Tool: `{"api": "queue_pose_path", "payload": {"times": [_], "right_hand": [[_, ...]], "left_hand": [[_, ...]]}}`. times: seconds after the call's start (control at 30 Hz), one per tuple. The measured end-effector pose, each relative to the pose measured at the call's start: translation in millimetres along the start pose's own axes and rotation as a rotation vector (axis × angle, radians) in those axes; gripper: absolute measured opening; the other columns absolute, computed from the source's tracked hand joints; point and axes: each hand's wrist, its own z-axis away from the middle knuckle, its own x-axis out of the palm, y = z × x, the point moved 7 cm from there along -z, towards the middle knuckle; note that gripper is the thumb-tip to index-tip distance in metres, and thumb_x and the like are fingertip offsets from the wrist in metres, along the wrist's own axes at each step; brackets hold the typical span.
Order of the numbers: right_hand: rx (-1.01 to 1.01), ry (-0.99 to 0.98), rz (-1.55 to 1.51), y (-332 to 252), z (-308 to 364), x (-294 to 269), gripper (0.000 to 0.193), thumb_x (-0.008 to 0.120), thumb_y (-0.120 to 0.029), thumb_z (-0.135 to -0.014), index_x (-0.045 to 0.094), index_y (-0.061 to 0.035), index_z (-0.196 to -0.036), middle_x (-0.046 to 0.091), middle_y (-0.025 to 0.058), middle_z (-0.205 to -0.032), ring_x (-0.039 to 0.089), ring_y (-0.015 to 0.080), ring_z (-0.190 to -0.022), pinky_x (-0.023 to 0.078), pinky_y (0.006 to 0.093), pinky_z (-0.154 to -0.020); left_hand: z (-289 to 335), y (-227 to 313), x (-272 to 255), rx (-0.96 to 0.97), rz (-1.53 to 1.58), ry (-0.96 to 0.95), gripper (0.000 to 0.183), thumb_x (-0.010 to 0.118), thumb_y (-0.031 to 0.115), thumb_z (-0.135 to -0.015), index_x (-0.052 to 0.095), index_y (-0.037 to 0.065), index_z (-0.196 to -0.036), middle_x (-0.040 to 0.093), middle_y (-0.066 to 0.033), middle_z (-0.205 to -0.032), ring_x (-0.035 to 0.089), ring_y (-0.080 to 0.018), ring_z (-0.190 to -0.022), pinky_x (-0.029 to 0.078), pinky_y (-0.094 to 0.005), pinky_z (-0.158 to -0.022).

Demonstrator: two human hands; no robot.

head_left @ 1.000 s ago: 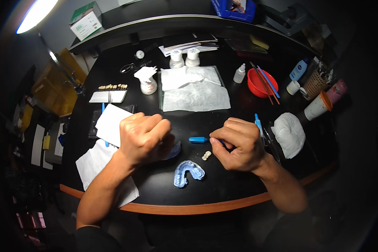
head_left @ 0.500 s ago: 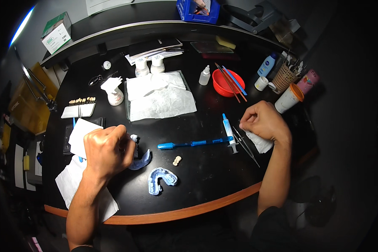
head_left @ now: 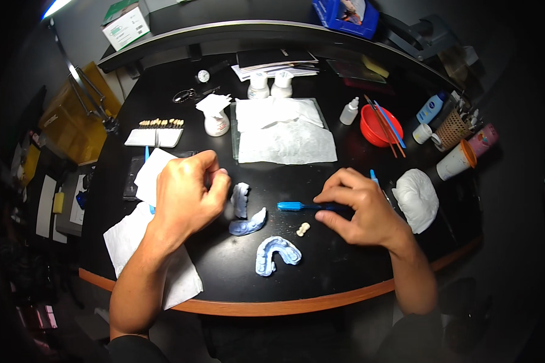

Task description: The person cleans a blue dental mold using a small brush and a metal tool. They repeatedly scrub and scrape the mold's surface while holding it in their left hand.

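My left hand is closed above the left of the table, thumb pressed to the curled fingers; whatever it may hold is hidden. Below and right of it lie a curved blue dental mould piece and an upright-looking blue-white piece. My right hand hovers with thumb and fingers apart around the handle of a blue toothbrush, which it partly covers. Just below the brush lies a small cream-coloured tooth piece. A U-shaped blue dental model rests nearer the table's front edge.
A crumpled white tissue lies right of my right hand, beside a partly hidden blue-tipped syringe. Farther back are a red bowl with brushes, a dropper bottle, paper sheets, white jars and a tooth shade set.
My right hand has moved left from the tissue to the toothbrush, and its fingers have spread. The whole scene has shifted rightward in view. My left hand stays closed.
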Motion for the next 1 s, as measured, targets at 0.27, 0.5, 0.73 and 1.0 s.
{"api": "queue_pose_path", "payload": {"times": [0.27, 0.5, 0.73, 1.0], "right_hand": [[0.022, -0.020, 0.028, 4, 2, 24, 0.017, 0.080, -0.004, -0.087, 0.079, 0.0016, -0.103, 0.067, 0.0115, -0.093, 0.066, 0.0282, -0.088, 0.055, 0.0399, -0.079], [0.047, -0.002, 0.008, 3, 1, 22, 0.018, 0.079, -0.001, -0.087, 0.079, 0.0020, -0.104, 0.067, 0.0117, -0.092, 0.068, 0.0273, -0.086, 0.056, 0.0386, -0.076], [-0.023, 0.063, 0.010, -7, 0, 16, 0.021, 0.081, 0.002, -0.082, 0.079, 0.0015, -0.103, 0.066, 0.0100, -0.092, 0.066, 0.0249, -0.086, 0.054, 0.0364, -0.075], [-0.075, 0.050, -0.016, -15, 0, 22, 0.017, 0.081, 0.003, -0.081, 0.080, 0.0005, -0.098, 0.065, 0.0083, -0.091, 0.063, 0.0228, -0.082, 0.051, 0.0344, -0.070]], "left_hand": [[-2, -7, 11, -0.032, 0.012, -0.119, 0.012, 0.065, 0.013, -0.076, 0.063, 0.002, -0.080, 0.058, -0.0100, -0.057, 0.058, -0.0250, -0.050, 0.045, -0.0387, -0.054], [2, 4, 17, 0.127, 0.007, -0.104, 0.012, 0.066, 0.012, -0.074, 0.062, 0.002, -0.079, 0.059, -0.0094, -0.057, 0.059, -0.0222, -0.048, 0.045, -0.0351, -0.052], [4, 7, 24, 0.169, -0.018, -0.120, 0.012, 0.068, 0.013, -0.075, 0.065, 0.003, -0.082, 0.059, -0.0078, -0.055, 0.062, -0.0216, -0.048, 0.048, -0.0354, -0.052], [2, 0, 20, 0.073, -0.004, -0.080, 0.008, 0.068, 0.003, -0.085, 0.068, 0.003, -0.093, 0.066, -0.0116, -0.064, 0.066, -0.0265, -0.056, 0.048, -0.0386, -0.055]]}}
